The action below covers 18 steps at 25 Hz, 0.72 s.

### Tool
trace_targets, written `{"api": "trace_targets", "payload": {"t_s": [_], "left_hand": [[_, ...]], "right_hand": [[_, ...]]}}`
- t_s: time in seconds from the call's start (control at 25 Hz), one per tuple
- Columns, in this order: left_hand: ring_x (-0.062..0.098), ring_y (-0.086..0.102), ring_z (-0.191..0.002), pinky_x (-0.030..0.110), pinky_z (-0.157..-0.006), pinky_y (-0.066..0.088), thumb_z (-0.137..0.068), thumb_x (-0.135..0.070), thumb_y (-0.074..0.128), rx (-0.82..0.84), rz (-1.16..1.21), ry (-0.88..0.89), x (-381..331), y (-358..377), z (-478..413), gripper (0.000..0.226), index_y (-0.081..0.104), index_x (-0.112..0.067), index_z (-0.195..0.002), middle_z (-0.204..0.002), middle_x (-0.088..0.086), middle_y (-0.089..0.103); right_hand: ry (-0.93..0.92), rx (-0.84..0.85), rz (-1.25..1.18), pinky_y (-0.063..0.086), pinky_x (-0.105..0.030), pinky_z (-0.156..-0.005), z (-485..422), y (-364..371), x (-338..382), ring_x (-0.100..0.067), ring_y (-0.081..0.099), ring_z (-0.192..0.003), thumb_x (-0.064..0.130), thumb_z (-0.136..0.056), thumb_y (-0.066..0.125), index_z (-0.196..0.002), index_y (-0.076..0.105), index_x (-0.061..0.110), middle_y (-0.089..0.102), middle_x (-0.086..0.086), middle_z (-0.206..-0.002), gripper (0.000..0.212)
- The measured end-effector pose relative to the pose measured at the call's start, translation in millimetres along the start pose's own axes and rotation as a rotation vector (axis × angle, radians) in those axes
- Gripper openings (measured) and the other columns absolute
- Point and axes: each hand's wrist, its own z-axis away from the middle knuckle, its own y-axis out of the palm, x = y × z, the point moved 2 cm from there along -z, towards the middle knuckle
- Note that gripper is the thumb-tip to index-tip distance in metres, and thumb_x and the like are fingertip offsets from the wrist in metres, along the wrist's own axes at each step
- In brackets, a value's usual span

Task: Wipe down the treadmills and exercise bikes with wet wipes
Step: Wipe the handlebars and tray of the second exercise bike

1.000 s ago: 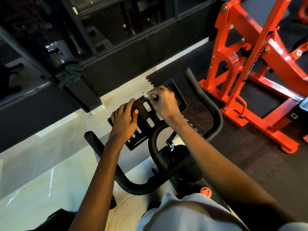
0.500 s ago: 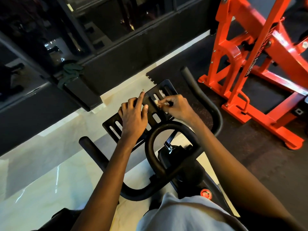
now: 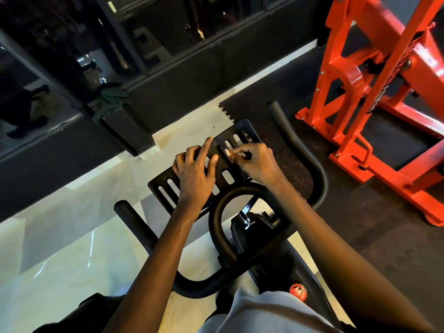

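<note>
Wet wipe [image 3: 228,154] — pinched in right hand [image 3: 258,163], on bike tray [image 3: 165,189].

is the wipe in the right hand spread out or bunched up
Bunched up: the wipe is a small white wad pinched by the right hand.

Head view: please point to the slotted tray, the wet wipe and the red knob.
slotted tray [image 3: 222,165], head view, bare middle panel.
wet wipe [image 3: 227,155], head view, its white visible end.
red knob [image 3: 297,291], head view, its centre.
</note>
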Motion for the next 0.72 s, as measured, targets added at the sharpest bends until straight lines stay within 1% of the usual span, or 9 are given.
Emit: {"api": "trace_targets", "payload": {"t_s": [0.12, 0.16, 0.24, 0.28, 0.36, 0.44, 0.56, 0.64, 0.72], "left_hand": [[0.026, 0.041, -0.123, 0.04, -0.103, 0.029, -0.102, -0.04, 0.054, -0.011, -0.023, -0.004, -0.2, 2.0, 0.8, 0.049, 0.045, -0.033, -0.15, -0.134, 0.006, 0.052], [0.026, 0.042, -0.122, 0.042, -0.103, 0.03, -0.102, -0.04, 0.054, -0.01, -0.024, -0.005, 0.2, 2.5, 0.5, 0.049, 0.045, -0.033, -0.15, -0.133, 0.006, 0.053], [0.026, 0.043, -0.121, 0.044, -0.103, 0.032, -0.102, -0.041, 0.053, -0.003, -0.027, -0.002, 1.6, 3.2, -1.3, 0.05, 0.044, -0.033, -0.151, -0.133, 0.005, 0.053], [0.025, 0.044, -0.12, 0.044, -0.103, 0.033, -0.102, -0.042, 0.053, 0.002, -0.028, 0.0, 2.5, 3.6, -1.7, 0.05, 0.043, -0.034, -0.151, -0.132, 0.004, 0.053], [0.025, 0.044, -0.119, 0.046, -0.102, 0.034, -0.102, -0.043, 0.052, 0.003, -0.029, 0.0, 4.2, 4.2, -1.0, 0.051, 0.043, -0.034, -0.151, -0.132, 0.005, 0.053], [0.025, 0.044, -0.119, 0.046, -0.103, 0.034, -0.102, -0.043, 0.052, 0.001, -0.026, -0.005, 4.3, 4.5, -1.1, 0.05, 0.043, -0.035, -0.151, -0.131, 0.005, 0.053], [0.026, 0.043, -0.121, 0.047, -0.105, 0.034, -0.102, -0.044, 0.051, 0.004, -0.031, -0.015, 4.6, 5.2, -1.3, 0.05, 0.042, -0.036, -0.151, -0.132, 0.005, 0.053], [0.027, 0.043, -0.122, 0.048, -0.105, 0.034, -0.102, -0.044, 0.051, 0.004, -0.031, -0.014, 4.4, 5.2, -1.7, 0.05, 0.043, -0.036, -0.151, -0.133, 0.006, 0.053], [0.028, 0.043, -0.121, 0.048, -0.104, 0.034, -0.102, -0.045, 0.05, 0.005, -0.033, -0.018, 3.9, 4.8, -1.5, 0.049, 0.044, -0.036, -0.151, -0.133, 0.006, 0.053]], "right_hand": [[0.062, 0.08, -0.021, 0.045, -0.004, -0.083, 13.5, -7.0, -9.0, 0.006, 0.061, -0.094, 0.012, -0.093, 0.068, -0.111, 0.074, 0.022, 0.069, 0.014, -0.107, 0.021], [0.068, 0.067, -0.028, 0.046, -0.006, -0.084, 10.4, -5.5, -8.6, 0.005, 0.062, -0.096, 0.013, -0.093, 0.069, -0.11, 0.075, 0.023, 0.07, 0.014, -0.108, 0.02], [0.039, -0.023, -0.044, 0.05, -0.013, -0.089, -2.8, 0.0, -4.8, 0.001, 0.064, -0.102, 0.015, -0.094, 0.068, -0.111, 0.076, 0.023, 0.072, 0.012, -0.111, 0.02], [0.022, -0.071, -0.053, 0.05, -0.014, -0.091, -9.0, 3.8, -2.8, 0.0, 0.064, -0.104, 0.013, -0.095, 0.068, -0.112, 0.076, 0.023, 0.072, 0.011, -0.112, 0.021], [0.016, -0.11, -0.062, 0.047, -0.008, -0.093, -11.8, 10.2, 0.2, 0.001, 0.063, -0.107, 0.01, -0.095, 0.067, -0.113, 0.076, 0.021, 0.072, 0.011, -0.114, 0.023], [0.03, -0.062, -0.038, 0.042, -0.001, -0.088, -1.2, 7.6, -3.7, 0.002, 0.063, -0.105, 0.011, -0.094, 0.068, -0.112, 0.076, 0.022, 0.072, 0.012, -0.112, 0.022], [0.117, 0.078, -0.019, 0.041, 0.002, -0.082, 21.7, -4.9, -18.8, 0.014, 0.06, -0.096, 0.015, -0.092, 0.071, -0.107, 0.075, 0.026, 0.07, 0.017, -0.107, 0.019], [0.153, 0.112, -0.006, 0.044, -0.002, -0.081, 22.6, -8.5, -23.3, 0.014, 0.059, -0.092, 0.017, -0.091, 0.072, -0.106, 0.074, 0.027, 0.068, 0.019, -0.104, 0.019], [0.124, 0.048, -0.047, 0.05, -0.01, -0.082, 14.1, -2.8, -18.5, 0.006, 0.064, -0.092, 0.018, -0.092, 0.071, -0.109, 0.074, 0.026, 0.071, 0.016, -0.105, 0.019]]}}
